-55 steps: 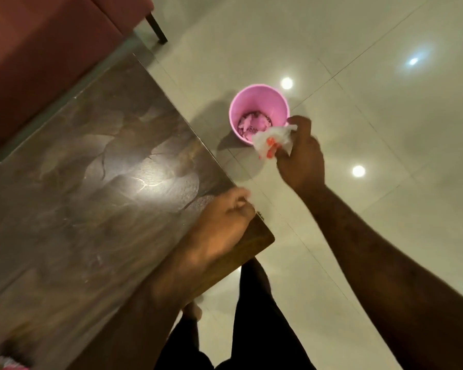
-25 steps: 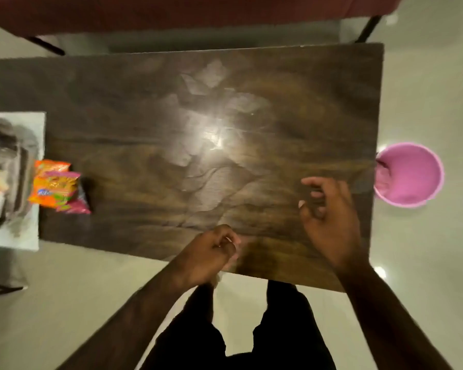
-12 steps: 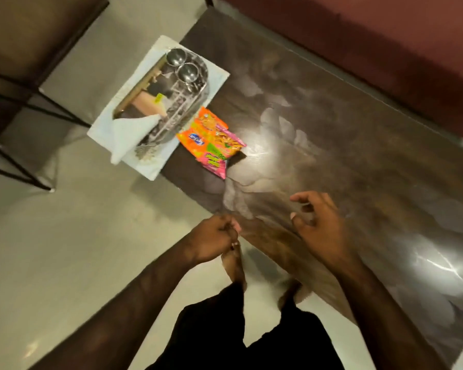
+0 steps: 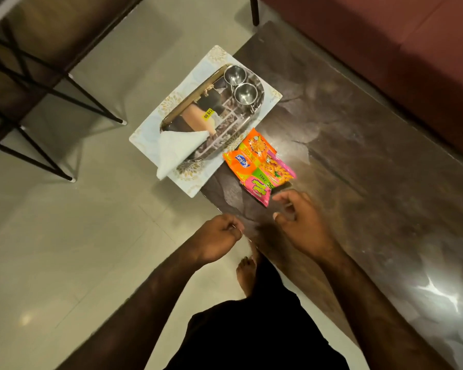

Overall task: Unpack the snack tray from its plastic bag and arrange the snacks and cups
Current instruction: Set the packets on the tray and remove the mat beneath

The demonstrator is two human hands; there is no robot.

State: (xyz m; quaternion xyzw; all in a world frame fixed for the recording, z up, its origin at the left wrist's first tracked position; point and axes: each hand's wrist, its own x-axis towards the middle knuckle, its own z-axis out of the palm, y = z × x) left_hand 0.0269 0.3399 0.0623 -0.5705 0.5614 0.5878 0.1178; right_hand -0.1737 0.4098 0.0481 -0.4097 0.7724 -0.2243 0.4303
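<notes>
Snack packets point(image 4: 259, 166) beside steel tray point(image 4: 198, 124); sofa point(image 4: 385, 49) behind.

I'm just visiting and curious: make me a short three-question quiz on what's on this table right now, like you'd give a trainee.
1. True or false: the two steel cups stand on the tray.
2. Which hand is nearer the snack packets? A) left hand B) right hand
3. Fill in: the folded white napkin lies at the tray's end that is ____ the cups.

Key: 1 true. 2 B; its open fingers are just short of the packets, not touching. 3 opposite, the end nearer the person.
</notes>
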